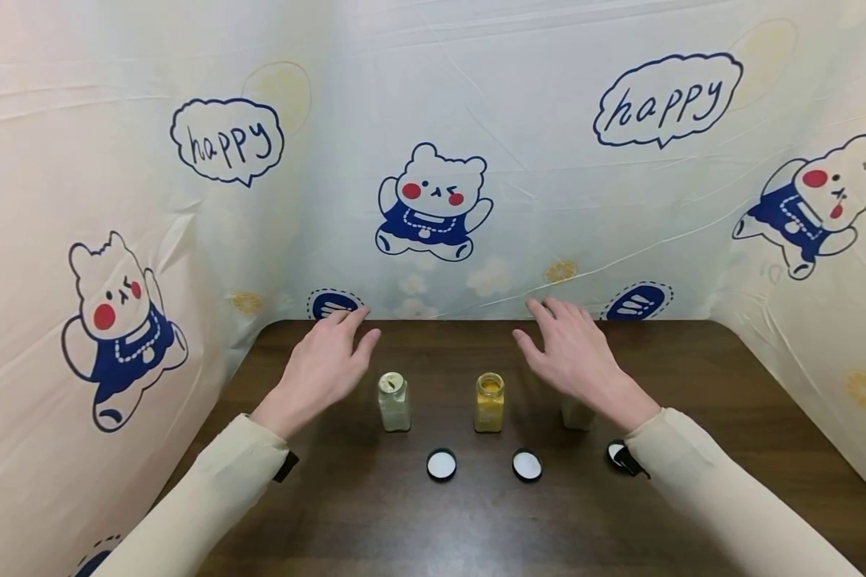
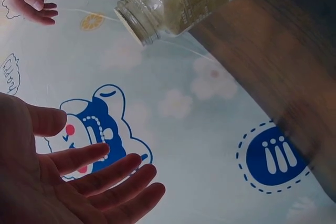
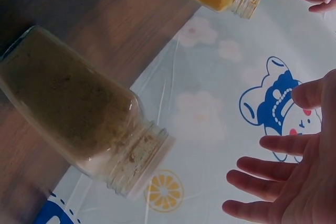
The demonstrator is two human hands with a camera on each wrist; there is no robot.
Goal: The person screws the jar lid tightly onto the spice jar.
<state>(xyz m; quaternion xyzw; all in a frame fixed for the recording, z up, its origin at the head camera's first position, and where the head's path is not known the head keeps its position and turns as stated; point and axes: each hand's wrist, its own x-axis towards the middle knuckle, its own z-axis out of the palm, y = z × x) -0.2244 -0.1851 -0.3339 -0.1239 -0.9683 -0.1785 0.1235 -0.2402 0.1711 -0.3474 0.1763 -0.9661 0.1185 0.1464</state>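
Over the table my left hand (image 1: pixel 322 365) hovers with fingers spread, holding nothing. To its right stands an upright glass jar of pale greenish powder (image 1: pixel 394 407), which also shows in the left wrist view with its threaded neck (image 2: pixel 137 20). A jar of yellow powder (image 1: pixel 489 407) stands uncapped in the middle. My right hand (image 1: pixel 573 353), fingers also extended, hovers above and behind a third jar (image 1: pixel 577 415), largely hidden by that hand in the head view. In the right wrist view this jar (image 3: pixel 73 98) contains brownish powder, and the fingers are apart from it.
Two black-rimmed lids with white insides, one left (image 1: pixel 442 465) and one right (image 1: pixel 528 465), lie in front of the jars. A third lid (image 1: pixel 618 454) is partly covered by the right wrist's strap. Printed cloth (image 1: pixel 433 104) hangs behind the dark wooden table (image 1: pixel 469 529) and at both sides.
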